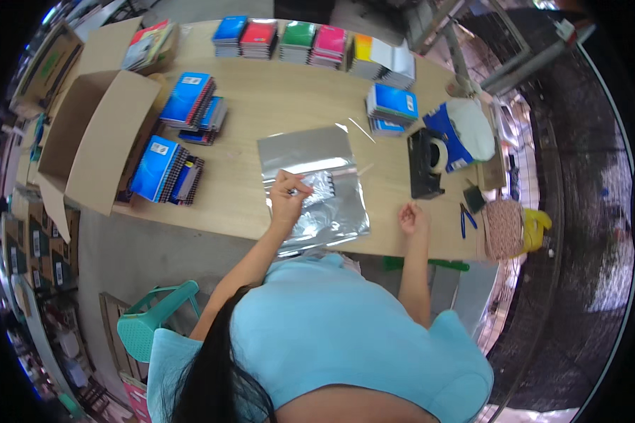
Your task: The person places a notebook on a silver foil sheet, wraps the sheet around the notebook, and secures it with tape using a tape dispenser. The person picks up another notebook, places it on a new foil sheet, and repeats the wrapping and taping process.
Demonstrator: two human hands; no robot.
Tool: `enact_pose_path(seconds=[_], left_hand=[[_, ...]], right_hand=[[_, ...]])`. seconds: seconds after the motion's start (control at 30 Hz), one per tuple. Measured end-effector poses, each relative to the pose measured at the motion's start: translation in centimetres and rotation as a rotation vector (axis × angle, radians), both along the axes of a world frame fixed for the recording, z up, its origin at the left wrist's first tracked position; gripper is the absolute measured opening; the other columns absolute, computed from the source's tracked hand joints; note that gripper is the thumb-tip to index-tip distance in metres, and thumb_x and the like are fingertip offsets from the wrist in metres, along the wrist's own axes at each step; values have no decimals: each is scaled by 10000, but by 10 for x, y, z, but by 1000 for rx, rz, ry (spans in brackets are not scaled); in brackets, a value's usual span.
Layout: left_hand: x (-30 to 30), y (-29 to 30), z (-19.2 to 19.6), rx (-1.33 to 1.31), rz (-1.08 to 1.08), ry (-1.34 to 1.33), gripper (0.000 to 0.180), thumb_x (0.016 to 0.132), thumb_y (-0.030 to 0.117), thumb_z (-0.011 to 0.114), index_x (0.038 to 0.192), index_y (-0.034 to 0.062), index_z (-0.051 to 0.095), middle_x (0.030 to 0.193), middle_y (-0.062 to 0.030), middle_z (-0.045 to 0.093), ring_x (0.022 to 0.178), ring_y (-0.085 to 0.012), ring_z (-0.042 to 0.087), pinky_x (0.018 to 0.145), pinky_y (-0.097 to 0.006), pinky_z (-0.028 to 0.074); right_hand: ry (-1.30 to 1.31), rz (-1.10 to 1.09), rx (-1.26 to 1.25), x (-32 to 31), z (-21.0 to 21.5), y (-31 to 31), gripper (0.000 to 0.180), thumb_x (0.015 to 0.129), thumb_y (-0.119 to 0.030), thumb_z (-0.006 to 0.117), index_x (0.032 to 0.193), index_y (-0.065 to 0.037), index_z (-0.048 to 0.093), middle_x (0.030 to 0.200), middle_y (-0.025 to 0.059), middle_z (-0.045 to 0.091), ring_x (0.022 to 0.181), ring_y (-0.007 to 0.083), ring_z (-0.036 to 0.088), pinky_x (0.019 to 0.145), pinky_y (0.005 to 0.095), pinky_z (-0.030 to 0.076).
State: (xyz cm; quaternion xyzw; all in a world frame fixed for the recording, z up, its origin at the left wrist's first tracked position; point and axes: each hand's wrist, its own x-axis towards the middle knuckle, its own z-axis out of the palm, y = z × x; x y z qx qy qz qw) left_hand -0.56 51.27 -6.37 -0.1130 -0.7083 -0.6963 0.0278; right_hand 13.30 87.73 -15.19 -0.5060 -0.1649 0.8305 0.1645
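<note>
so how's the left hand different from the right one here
The left hand rests on the wrapped stack of notebooks, fingers bent onto the silver plastic; the right hand lies on bare wooden table, touching no object. The left hand sits farther from the table's near edge; the right hand is close to that edge, nearer the black tape dispenser. Both are bare and low over the table.
</note>
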Motion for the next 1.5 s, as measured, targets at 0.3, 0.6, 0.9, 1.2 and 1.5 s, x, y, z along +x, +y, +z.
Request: enact_pose_path(seconds=[0.3,0.6,0.9,1.2,1.5], left_hand=[[8,1,4,29,50,16,143,655,-64,782,667,40,684,831,-62,546,929,-233,633,780,-344,503],[6,-3,-1,20,47,24,139,679,-44,774,739,53,694,841,-67,563,920,-221,632,779,-337,512],[-14,-27,-2,147,-249,-229,761,677,71,835,1336,80,454,1086,-132,625,1045,-214,608,947,-366,478],[25,-38,56,-518,-733,605,900,710,59,764,1505,125,348,1377,-203,504,1298,-384,484,1066,-456,420],[7,-191,130,-299,176,486,825,779,98,737,1504,110,343,1493,-223,359,1346,-392,409,1092,-474,388]], right_hand=[[66,877,867,-81,152,-227,202,882,-166,735,770,-7,679,571,0,585,427,58,460,403,215,327],[-27,774,702,-59,114,-241,366,869,-284,774,650,-29,630,540,21,592,413,70,493,379,231,316],[-258,1157,1325,-62,30,-194,471,880,-434,736,664,-25,649,499,47,584,400,109,533,386,259,401],[424,1231,-149,-53,111,-170,738,953,-644,455,1404,-60,443,1307,184,564,1114,311,615,863,486,554],[947,725,120,-192,189,-276,566,1008,-462,480,1435,-92,443,1336,126,585,1174,330,590,1005,486,485]])
